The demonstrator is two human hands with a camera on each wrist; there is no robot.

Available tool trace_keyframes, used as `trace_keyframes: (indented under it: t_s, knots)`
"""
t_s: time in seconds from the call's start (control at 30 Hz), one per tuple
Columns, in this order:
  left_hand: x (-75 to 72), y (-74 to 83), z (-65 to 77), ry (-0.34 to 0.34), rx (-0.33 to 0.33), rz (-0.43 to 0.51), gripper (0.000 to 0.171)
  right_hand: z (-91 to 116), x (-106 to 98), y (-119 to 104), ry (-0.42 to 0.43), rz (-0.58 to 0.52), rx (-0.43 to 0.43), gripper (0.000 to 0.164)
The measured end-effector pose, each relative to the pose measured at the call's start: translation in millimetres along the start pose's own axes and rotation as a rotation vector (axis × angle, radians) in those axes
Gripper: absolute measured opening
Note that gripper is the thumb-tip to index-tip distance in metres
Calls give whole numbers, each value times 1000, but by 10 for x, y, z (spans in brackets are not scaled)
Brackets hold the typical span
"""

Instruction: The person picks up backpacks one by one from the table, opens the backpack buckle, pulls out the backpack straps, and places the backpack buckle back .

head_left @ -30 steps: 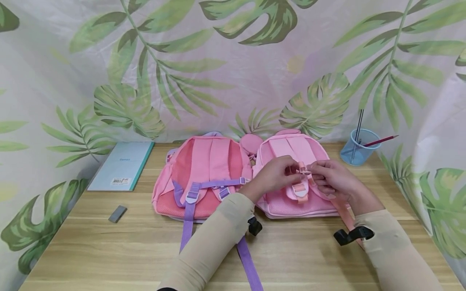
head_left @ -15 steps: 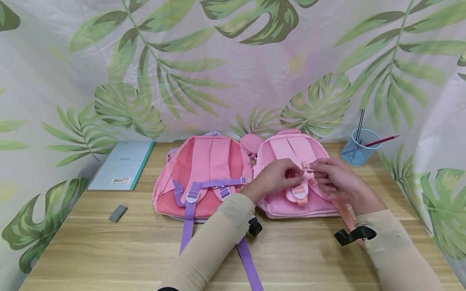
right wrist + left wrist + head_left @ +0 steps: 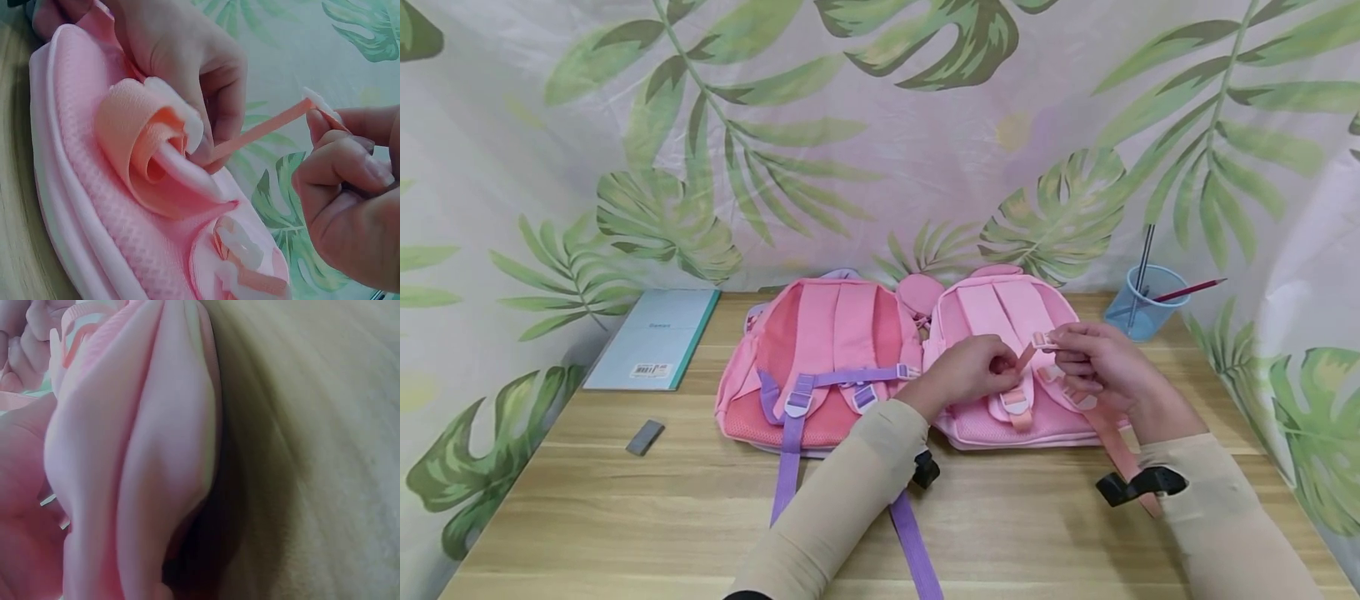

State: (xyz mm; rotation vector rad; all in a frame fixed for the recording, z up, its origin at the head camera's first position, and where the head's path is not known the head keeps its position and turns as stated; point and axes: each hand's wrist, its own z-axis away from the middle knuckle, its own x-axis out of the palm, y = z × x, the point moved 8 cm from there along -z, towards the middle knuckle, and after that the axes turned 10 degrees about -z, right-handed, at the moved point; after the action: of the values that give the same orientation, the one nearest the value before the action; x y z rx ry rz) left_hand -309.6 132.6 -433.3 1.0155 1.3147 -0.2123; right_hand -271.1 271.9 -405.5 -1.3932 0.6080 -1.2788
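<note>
A light pink backpack (image 3: 977,428) lies straps-up on the right half of the table. Above it, my left hand (image 3: 968,368) pinches a narrow peach strap (image 3: 262,130) between thumb and forefinger. My right hand (image 3: 1093,360) pinches a small whitish buckle (image 3: 1043,340) through which that strap runs. In the right wrist view the strap stretches taut between both hands. Another whitish buckle (image 3: 1016,402) with peach webbing lies on the bag below my left hand. A longer peach strap (image 3: 1117,446) hangs off the bag's lower right, under my right wrist. The left wrist view shows mostly the bag's side (image 3: 169,425).
A darker pink backpack (image 3: 816,333) with purple straps (image 3: 789,475) lies against the left side of this one. Further left are a light blue notebook (image 3: 655,337) and a grey eraser (image 3: 645,437). A blue mesh pen cup (image 3: 1142,312) stands at the back right.
The buckle has moved right with my right hand, away from my left. A stretch of peach strap now shows between the hands, which were nearly touching a second ago.
</note>
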Motion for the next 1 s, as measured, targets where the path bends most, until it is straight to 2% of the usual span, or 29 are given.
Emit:
trace_keyframes:
  t_s: [0.13,0.23,0.33,0.43,0.53,0.6,0.83,1.0]
  knots:
    - [-54,-7,23,10,-18,-1,26,19,-53,6,35,30,13,31]
    - [-156,8,43,53,-25,65,38,29,-74,13,46,52,24,30]
    - [-276,97,38,112,32,140,45,31,-76,19,34,67,26,31]
    - [-367,222,21,162,122,154,42,23,-59,29,15,82,23,32]
    - [-409,298,15,193,168,139,34,14,-41,47,11,108,30,33]
    - [-416,304,13,208,169,132,30,9,-32,56,9,112,34,33]
    - [-426,230,24,236,138,173,20,53,-86,74,-60,15,16,34]
    - [-438,213,26,251,130,193,20,67,-183,94,26,55,27,28]
